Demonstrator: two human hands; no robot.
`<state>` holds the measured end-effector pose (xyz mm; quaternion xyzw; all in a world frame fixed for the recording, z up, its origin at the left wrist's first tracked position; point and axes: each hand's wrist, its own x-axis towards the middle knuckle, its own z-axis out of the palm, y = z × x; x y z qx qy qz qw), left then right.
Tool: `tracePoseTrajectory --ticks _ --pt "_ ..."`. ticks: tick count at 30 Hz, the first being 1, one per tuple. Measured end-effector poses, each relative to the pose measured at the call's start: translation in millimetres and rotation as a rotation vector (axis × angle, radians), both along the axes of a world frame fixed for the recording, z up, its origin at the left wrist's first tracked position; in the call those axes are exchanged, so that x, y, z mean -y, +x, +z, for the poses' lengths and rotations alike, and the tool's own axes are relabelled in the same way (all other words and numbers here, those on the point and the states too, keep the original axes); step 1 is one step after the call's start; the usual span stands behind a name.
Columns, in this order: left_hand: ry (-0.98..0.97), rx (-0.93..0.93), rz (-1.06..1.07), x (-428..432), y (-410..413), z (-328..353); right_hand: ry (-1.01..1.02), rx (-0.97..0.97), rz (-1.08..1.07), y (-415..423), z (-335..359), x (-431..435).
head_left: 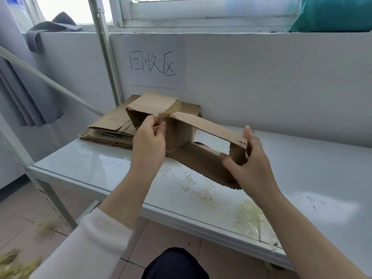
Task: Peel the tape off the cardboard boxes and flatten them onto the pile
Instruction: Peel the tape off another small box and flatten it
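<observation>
An open-ended brown cardboard box [203,156] is held just above the white table [100,164], and I can see through it to the tabletop. My left hand [150,143] pinches a flap at the box's left end between thumb and fingers. At the box's right end, my right hand [249,164] grips the side wall, fingers curled around it. Behind, against the wall, lies a pile of flattened cardboard [112,127] with another open box [153,107] resting on top.
A paper sign with handwritten characters [158,63] is stuck to the wall above the pile. Crumpled clear tape [249,218] lies near the table's front edge. A metal post [106,51] rises left of the pile. More tape scraps [12,264] lie on the tiled floor.
</observation>
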<state>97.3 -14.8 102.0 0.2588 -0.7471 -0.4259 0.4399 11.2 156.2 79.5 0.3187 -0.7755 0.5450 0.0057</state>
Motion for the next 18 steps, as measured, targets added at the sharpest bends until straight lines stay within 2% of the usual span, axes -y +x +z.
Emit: tracePoseTrajectory --ticks 4,6,8,11,14,16,18 --pt "0.683 -0.291 -0.196 9 6 -1 0.166 -0.066 0.333 6 -2 -5" --pt "0.862 -0.339 -0.279 10 12 -8 0.256 -0.077 0.378 8 -11 -1" --pt "0.919 -0.286 -0.294 12 17 -21 0.355 -0.117 0.461 11 -27 8" --pt "0.915 -0.171 -0.161 20 27 -48 0.538 -0.234 0.625 17 -58 20" --pt "0.827 -0.036 0.047 30 47 -84 0.648 -0.302 0.691 19 -85 28" --pt "0.598 0.098 0.189 29 64 -105 0.704 -0.341 0.722 16 -98 29" --pt "0.144 0.253 0.263 28 72 -119 0.722 -0.345 0.717 15 -105 30"
